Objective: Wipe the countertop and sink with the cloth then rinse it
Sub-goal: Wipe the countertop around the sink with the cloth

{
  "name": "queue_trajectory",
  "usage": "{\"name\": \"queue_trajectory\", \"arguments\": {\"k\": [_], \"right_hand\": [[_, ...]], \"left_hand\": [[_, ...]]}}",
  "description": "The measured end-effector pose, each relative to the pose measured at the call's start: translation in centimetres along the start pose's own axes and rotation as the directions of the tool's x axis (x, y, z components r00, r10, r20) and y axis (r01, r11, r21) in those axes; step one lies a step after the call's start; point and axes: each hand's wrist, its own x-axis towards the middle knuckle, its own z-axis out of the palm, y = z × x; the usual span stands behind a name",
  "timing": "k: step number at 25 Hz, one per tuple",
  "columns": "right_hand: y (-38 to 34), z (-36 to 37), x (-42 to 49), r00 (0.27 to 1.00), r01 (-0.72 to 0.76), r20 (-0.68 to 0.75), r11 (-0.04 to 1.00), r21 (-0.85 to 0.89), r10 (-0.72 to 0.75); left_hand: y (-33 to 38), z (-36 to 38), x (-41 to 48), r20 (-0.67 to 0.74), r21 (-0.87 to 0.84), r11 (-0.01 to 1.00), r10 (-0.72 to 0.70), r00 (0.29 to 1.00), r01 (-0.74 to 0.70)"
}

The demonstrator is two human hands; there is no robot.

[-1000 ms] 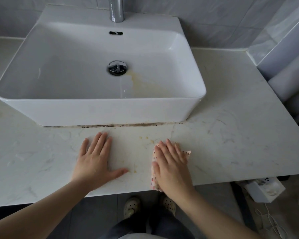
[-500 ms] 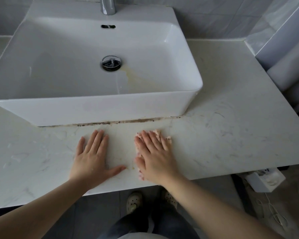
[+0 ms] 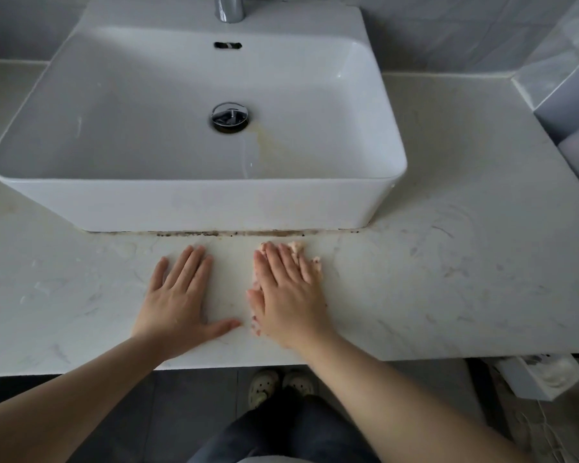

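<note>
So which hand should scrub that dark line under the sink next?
Probably the right hand: it presses the cloth flat, and its fingertips lie just short of the dark line. The left hand rests bare on the countertop, with no cloth under it.

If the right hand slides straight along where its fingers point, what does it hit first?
Likely the dark grimy seam, then the front wall of the white rectangular ceramic sink. The right hand presses the pink cloth flat.

Scene viewed from single head-worn camera, pointed forward and steeply down. Bench (image 3: 448, 279) and sink (image 3: 198, 202) seen close from above; floor (image 3: 181, 412) caught beneath bench edge.
</note>
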Motion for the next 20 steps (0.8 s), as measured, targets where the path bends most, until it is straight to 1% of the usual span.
{"name": "queue_trajectory", "arguments": {"k": [1, 2, 3, 5, 6, 7, 8, 9, 10, 11, 12, 13, 14, 15, 16, 17, 18, 19, 20], "right_hand": [[1.9, -0.3, 0.1, 0.999, 0.014, 0.03, 1.0, -0.002, -0.014], [4.1, -0.4, -0.1, 0.995, -0.058, 0.082, 0.998, -0.002, 0.058], [6.1, -0.5, -0.5, 0.98, -0.182, 0.083, 0.983, -0.023, 0.184], [8.6, -0.3, -0.9, 0.914, -0.405, -0.015, 0.911, -0.073, 0.405], [8.7, -0.2, -0.9, 0.874, -0.485, -0.071, 0.873, -0.06, 0.481], [8.0, -0.4, -0.7, 0.834, -0.549, -0.081, 0.835, -0.028, 0.546], [6.8, -0.4, -0.3, 0.816, -0.574, -0.081, 0.819, 0.009, 0.573], [5.1, -0.4, 0.0, 0.839, -0.542, -0.047, 0.84, 0.031, 0.543], [3.4, -0.4, 0.2, 0.888, -0.459, -0.002, 0.887, 0.049, 0.459], [1.8, -0.3, 0.4, 0.94, -0.343, 0.022, 0.938, 0.058, 0.342], [0.6, -0.1, 0.3, 0.976, -0.218, 0.037, 0.975, 0.049, 0.216], [-0.1, 0.0, 0.1, 0.99, -0.141, 0.031, 0.99, 0.018, 0.14], [0.1, 0.1, -0.1, 0.991, -0.133, 0.021, 0.991, -0.017, 0.134], [1.0, 0.3, -0.1, 0.979, -0.203, -0.006, 0.978, -0.046, 0.203], [2.3, 0.3, -0.2, 0.942, -0.336, -0.042, 0.94, -0.063, 0.334], [3.7, 0.3, -0.4, 0.872, -0.487, -0.07, 0.872, -0.046, 0.484], [4.2, 0.0, -0.4, 0.786, -0.617, -0.052, 0.787, -0.004, 0.616], [3.3, 0.0, -0.2, 0.734, -0.678, -0.038, 0.735, 0.021, 0.678], [0.9, 0.0, 0.3, 0.745, -0.665, -0.046, 0.746, 0.038, 0.666]], "left_hand": [[0.0, -0.1, 0.0, 0.007, -0.001, 1.0, 0.002, 1.0, -0.002], [-0.1, -0.1, 0.1, 0.009, -0.004, 1.0, 0.011, 1.0, -0.011], [-0.2, 0.0, 0.0, 0.014, -0.001, 1.0, 0.011, 1.0, -0.011], [-0.1, 0.1, 0.0, 0.001, 0.02, 1.0, -0.002, 1.0, 0.002], [-0.1, 0.1, 0.0, -0.004, 0.023, 1.0, 0.004, 1.0, -0.004], [-0.2, 0.0, 0.1, -0.007, 0.017, 1.0, 0.013, 1.0, -0.013], [-0.3, 0.0, 0.1, -0.004, 0.006, 1.0, 0.016, 1.0, -0.016], [-0.3, 0.0, 0.1, 0.0, 0.0, 1.0, 0.019, 1.0, -0.019], [-0.3, 0.0, 0.1, 0.003, 0.0, 1.0, 0.025, 1.0, -0.025], [-0.4, -0.1, 0.1, 0.002, 0.001, 1.0, 0.026, 1.0, -0.026], [-0.4, -0.1, 0.2, -0.006, 0.002, 1.0, 0.025, 1.0, -0.024], [-0.4, 0.0, 0.2, -0.016, 0.008, 0.999, 0.033, 0.999, -0.033], [-0.3, -0.1, 0.2, -0.027, 0.009, 0.999, 0.048, 0.998, -0.048], [-0.5, 0.0, 0.2, -0.064, 0.001, 0.997, 0.071, 0.995, -0.071], [-0.7, 0.0, 0.2, -0.074, -0.01, 0.996, 0.093, 0.993, -0.093], [-1.1, -0.1, 0.1, -0.062, -0.014, 0.993, 0.113, 0.992, -0.114], [-1.8, -0.2, 0.0, -0.068, -0.007, 0.99, 0.142, 0.988, -0.143], [-2.8, -0.3, -0.2, -0.076, 0.028, 0.986, 0.166, 0.983, -0.164], [-4.0, -0.3, -0.5, -0.083, 0.043, 0.986, 0.162, 0.983, -0.159]]}}
